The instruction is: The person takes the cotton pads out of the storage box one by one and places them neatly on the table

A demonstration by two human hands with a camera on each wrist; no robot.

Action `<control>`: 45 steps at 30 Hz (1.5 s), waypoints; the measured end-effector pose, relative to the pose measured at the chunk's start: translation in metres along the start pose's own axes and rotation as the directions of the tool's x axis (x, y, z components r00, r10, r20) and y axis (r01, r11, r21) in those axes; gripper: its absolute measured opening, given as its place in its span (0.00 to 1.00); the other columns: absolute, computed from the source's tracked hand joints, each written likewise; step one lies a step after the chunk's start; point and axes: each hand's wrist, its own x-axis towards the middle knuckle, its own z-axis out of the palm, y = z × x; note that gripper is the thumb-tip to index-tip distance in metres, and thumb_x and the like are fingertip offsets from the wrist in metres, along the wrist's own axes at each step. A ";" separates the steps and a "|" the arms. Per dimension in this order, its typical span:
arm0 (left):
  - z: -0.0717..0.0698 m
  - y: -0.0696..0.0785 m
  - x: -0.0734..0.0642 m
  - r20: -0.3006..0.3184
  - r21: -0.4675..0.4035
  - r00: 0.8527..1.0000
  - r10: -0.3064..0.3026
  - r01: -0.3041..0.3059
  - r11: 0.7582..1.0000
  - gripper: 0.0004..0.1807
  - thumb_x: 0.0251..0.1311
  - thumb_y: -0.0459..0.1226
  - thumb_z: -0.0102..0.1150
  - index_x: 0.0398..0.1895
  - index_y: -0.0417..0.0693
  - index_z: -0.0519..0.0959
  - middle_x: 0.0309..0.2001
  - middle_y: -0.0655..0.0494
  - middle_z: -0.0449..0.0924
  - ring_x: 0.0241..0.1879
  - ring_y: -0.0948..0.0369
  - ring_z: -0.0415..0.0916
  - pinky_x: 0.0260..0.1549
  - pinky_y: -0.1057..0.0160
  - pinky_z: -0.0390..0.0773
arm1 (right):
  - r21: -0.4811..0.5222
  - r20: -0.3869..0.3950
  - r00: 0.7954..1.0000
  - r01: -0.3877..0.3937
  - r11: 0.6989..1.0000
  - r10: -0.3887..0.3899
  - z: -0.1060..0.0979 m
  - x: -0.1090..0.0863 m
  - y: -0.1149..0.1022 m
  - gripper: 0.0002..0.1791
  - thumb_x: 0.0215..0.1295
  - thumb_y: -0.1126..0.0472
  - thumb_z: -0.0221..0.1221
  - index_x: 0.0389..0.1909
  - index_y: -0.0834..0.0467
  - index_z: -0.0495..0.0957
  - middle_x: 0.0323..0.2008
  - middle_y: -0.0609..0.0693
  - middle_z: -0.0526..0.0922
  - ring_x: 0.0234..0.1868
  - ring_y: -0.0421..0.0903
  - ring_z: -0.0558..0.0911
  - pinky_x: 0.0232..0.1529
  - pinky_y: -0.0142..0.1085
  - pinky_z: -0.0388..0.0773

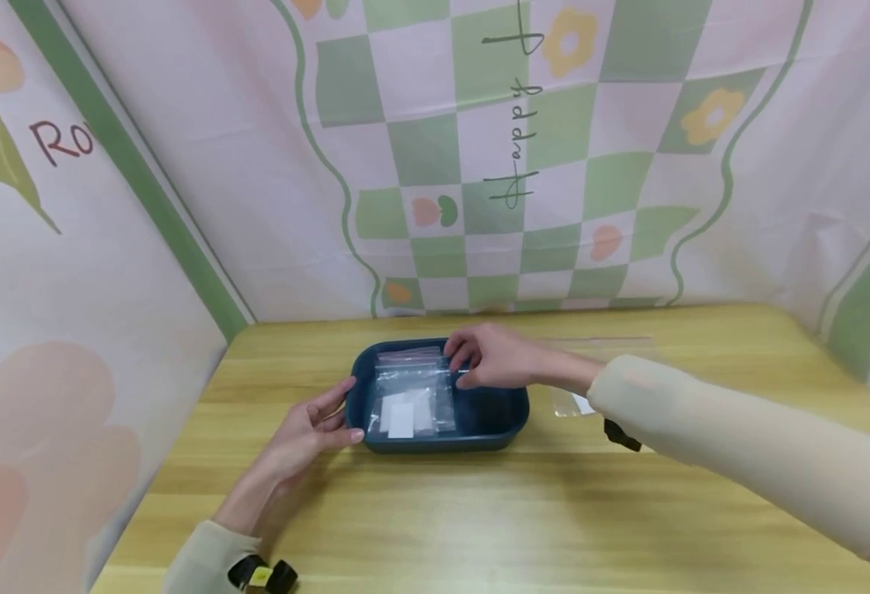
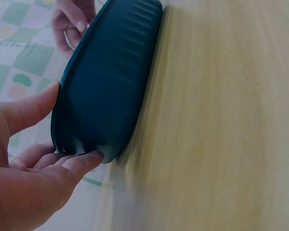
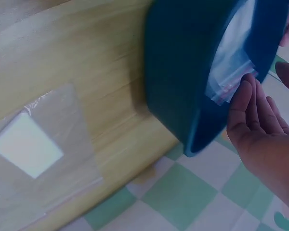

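A dark blue rectangular box (image 1: 442,445) with rounded corners stands on the wooden table. Several clear zip bags (image 1: 411,378) lie in its left part, and a white slip (image 1: 401,421) shows in the uppermost. My left hand (image 1: 304,437) grips the box's left end, thumb and fingers spread around it. Over the right half of the box is my right hand (image 1: 497,359), its fingers bent and thumb apart from them. In the right wrist view, the fingertips (image 3: 248,79) are right at the edge of a small zip bag (image 3: 226,86).
To the right of the box a larger clear bag (image 3: 77,139) with white cards (image 3: 29,144) lies flat on the table (image 1: 435,528), partly behind my right forearm in the head view. A printed checkered cloth (image 1: 486,247) hangs behind the table's far edge.
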 end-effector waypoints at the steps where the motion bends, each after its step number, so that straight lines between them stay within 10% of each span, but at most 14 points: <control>1: 0.000 0.000 0.000 0.001 -0.001 1.000 0.001 -0.001 1.000 0.47 0.62 0.24 0.70 0.83 0.44 0.59 0.83 0.44 0.51 0.77 0.41 0.57 0.68 0.54 0.70 | -0.006 0.008 1.000 -0.008 1.000 0.008 0.002 0.002 0.001 0.24 0.58 0.71 0.70 0.56 0.71 0.78 0.45 0.59 0.89 0.49 0.55 0.87 0.55 0.43 0.84; 26: 0.002 0.002 0.000 -0.016 -0.001 1.000 -0.018 0.018 1.000 0.47 0.61 0.23 0.70 0.82 0.44 0.61 0.83 0.43 0.51 0.77 0.41 0.57 0.68 0.54 0.69 | -0.005 0.143 0.974 -0.174 0.985 0.173 0.025 0.022 0.004 0.32 0.61 0.69 0.70 0.66 0.67 0.73 0.52 0.55 0.87 0.58 0.51 0.83 0.55 0.41 0.83; 37: 0.002 0.002 0.000 -0.011 -0.009 1.000 -0.009 0.009 1.000 0.47 0.61 0.22 0.69 0.82 0.43 0.60 0.83 0.43 0.50 0.77 0.41 0.56 0.67 0.55 0.70 | 0.222 0.095 0.978 -0.200 0.954 0.183 0.031 0.024 0.003 0.35 0.61 0.72 0.68 0.70 0.67 0.70 0.55 0.59 0.86 0.49 0.47 0.86 0.40 0.39 0.85; 45: 0.001 0.001 0.000 -0.004 -0.012 1.000 -0.007 0.007 1.000 0.47 0.62 0.23 0.69 0.82 0.43 0.59 0.83 0.43 0.50 0.77 0.41 0.57 0.67 0.55 0.70 | 0.247 -0.029 0.986 -0.153 0.957 0.165 0.043 0.030 0.000 0.26 0.65 0.65 0.72 0.61 0.67 0.77 0.38 0.52 0.90 0.34 0.44 0.86 0.34 0.40 0.86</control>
